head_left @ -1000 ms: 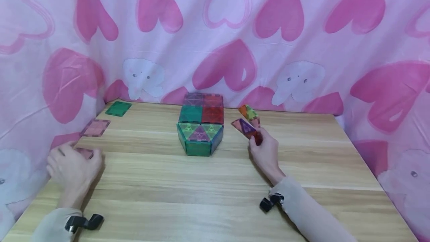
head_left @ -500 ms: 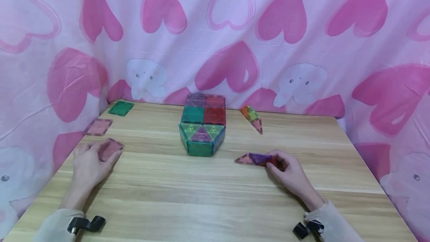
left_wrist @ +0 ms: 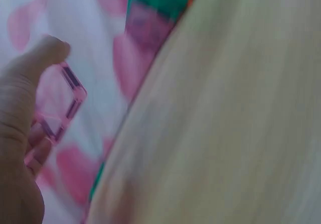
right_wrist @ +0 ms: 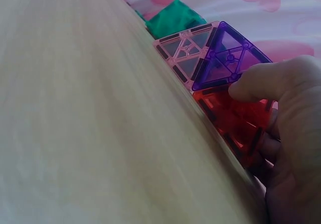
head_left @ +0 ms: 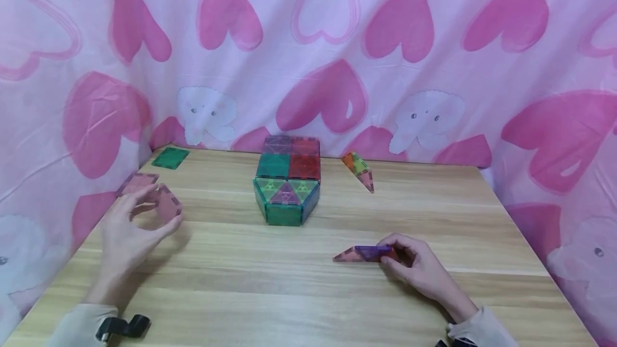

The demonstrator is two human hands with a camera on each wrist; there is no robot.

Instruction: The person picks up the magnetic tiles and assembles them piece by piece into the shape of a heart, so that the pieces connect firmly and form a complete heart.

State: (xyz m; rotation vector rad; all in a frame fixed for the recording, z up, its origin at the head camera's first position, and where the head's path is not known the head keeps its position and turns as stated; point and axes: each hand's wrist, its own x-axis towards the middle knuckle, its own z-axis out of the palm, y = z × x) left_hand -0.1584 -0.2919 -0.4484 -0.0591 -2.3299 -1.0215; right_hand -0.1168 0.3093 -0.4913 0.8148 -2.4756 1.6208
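In the head view my left hand (head_left: 122, 234) pinches a translucent pink square magnetic tile (head_left: 167, 203) between thumb and fingers, tilted up over the left side of the table. The left wrist view shows that tile's dark magnet edges (left_wrist: 75, 78). My right hand (head_left: 419, 269) grips the red end of a strip of triangular magnetic tiles at front right. In the right wrist view the strip runs from a pink triangle (right_wrist: 188, 48) through a purple triangle (right_wrist: 229, 58) to a red triangle (right_wrist: 233, 116) under my thumb. It stands on edge, close over the wooden tabletop.
A built block of magnetic tiles (head_left: 284, 214) stands at the middle back. Another triangle strip (head_left: 359, 167) lies to its right. At the far left lie a green square tile (head_left: 170, 158) and a pink tile (head_left: 140, 181). A pink heart-print curtain (head_left: 318, 95) borders the table.
My left hand has picked the pink tile up from the left edge and tilted it upright, moving right. My right hand has brought its strip from beside the other strip toward the front.
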